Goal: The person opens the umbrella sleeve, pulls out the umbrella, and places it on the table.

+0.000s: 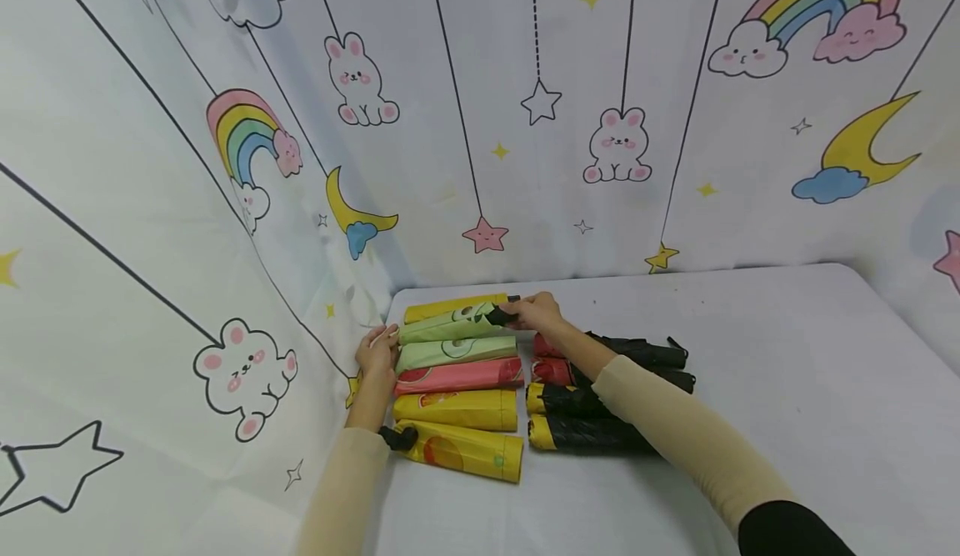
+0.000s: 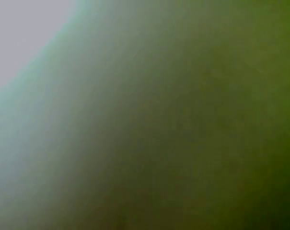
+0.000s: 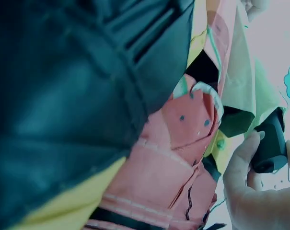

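Green sleeve (image 1: 448, 323) seemingly holds a black-handled umbrella (image 3: 271, 143)

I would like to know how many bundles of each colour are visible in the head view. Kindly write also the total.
Yellow bundles: 3
Light green bundles: 2
Pinkish-red bundle: 1
Black-and-red bundles: 2
Black-and-yellow bundles: 2
Total: 10 visible; the right sleeve covers part of the black ones.
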The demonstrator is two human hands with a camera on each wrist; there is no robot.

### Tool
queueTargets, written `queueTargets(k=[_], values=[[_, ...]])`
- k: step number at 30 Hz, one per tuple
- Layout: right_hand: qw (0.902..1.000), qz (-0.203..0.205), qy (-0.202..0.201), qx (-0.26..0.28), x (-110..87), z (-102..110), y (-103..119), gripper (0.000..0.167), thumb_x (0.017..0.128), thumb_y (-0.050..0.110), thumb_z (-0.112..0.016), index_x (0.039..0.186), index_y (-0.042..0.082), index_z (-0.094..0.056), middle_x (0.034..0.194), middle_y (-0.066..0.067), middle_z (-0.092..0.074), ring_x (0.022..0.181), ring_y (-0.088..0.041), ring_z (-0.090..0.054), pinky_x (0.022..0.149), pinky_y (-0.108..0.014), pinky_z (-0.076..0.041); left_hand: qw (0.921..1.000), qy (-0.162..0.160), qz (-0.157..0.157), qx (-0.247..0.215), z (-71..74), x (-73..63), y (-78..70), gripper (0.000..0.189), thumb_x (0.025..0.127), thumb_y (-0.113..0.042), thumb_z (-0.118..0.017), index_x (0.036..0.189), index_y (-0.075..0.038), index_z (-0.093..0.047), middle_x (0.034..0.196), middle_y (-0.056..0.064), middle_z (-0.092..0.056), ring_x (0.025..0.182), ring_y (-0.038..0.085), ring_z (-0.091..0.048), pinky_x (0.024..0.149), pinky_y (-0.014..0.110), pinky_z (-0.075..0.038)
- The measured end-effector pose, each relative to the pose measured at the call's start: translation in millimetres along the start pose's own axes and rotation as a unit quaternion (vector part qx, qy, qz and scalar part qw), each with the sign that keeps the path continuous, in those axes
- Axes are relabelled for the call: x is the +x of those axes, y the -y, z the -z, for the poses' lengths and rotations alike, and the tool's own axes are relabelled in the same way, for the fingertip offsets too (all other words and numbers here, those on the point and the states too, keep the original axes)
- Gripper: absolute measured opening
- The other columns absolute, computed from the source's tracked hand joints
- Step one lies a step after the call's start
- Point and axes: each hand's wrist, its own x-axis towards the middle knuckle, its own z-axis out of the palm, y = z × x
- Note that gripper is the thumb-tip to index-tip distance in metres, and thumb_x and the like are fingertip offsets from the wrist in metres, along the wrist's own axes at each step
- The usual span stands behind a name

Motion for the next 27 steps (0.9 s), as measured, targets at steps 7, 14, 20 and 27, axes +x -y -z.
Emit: queueTargets(k=[7,14,20,27], values=[[0.999,-0.007,-0.004,0.043,-1.4,-1.1,0.8,0.041,0.093,0.02,-0.081,0.12,-0.008,-0.069,0.117,-0.022,-0.072,0.094,-0.032,-0.077,0.081,-0.035,-0.062,0.9999,-0.004,-0.01,-0.006,0.8,0.8,2.0,0.047,0.098,0.01,-0.062,0.144,0.005,-0.052,0.13,0.017,-0.071,0.099,0.013,-0.07,0.071,0.02,-0.052],[0.9973,-0.019,-0.009,0.071,-4.4,0.6,1.3,0.046,0.09,0.021,-0.084,0.123,-0.007,-0.068,0.118,-0.024,-0.072,0.08,-0.025,-0.078,0.078,-0.035,-0.063,0.9999,-0.001,-0.015,-0.005,1.0,2.1,4.2,0.047,0.097,0.01,-0.063,0.143,0.004,-0.054,0.136,0.019,-0.067,0.079,0.007,-0.062,0.068,0.018,-0.047],[0.9952,-0.023,-0.004,0.095,-6.8,4.6,3.2,0.047,0.09,0.019,-0.084,0.123,-0.008,-0.067,0.118,-0.024,-0.071,0.087,-0.029,-0.078,0.084,-0.038,-0.062,0.9998,-0.009,-0.017,-0.012,3.1,4.4,5.9,0.048,0.097,0.01,-0.063,0.143,0.002,-0.054,0.136,0.018,-0.067,0.086,0.01,-0.068,0.073,0.019,-0.05],[0.9944,-0.021,0.008,0.103,-9.3,9.2,3.7,0.045,0.091,0.018,-0.083,0.123,-0.009,-0.067,0.11,-0.023,-0.074,0.09,-0.029,-0.078,0.086,-0.039,-0.061,0.9998,0.006,-0.016,-0.004,2.8,2.7,4.1,0.05,0.1,0.008,-0.061,0.148,0.001,-0.05,0.139,0.017,-0.066,0.115,0.022,-0.065,0.088,0.024,-0.052]])
